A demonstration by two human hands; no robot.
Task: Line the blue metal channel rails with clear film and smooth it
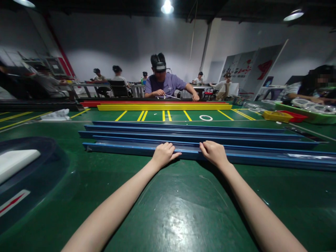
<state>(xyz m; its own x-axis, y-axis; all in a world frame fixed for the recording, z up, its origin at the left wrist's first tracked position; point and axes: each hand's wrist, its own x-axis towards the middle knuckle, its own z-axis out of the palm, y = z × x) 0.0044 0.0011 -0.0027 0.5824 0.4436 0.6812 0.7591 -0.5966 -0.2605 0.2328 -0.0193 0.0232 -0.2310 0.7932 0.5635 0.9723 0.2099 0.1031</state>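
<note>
Several long blue rails (236, 141) lie side by side across the green table (168, 206), running left to right. My left hand (164, 154) and my right hand (214, 152) both rest on the nearest blue rail (126, 149) near its middle, a hand's width apart. On each hand the fingers curl over the rail's near edge and close on it, while the thumbs point inward toward each other.
A person in a purple shirt (168, 84) works across the table behind yellow and red rails (164, 106). A white ring (205, 118) lies on the mat. Green, yellow and red trays (285, 115) sit at right. A dark tray with a white block (15, 161) is at left.
</note>
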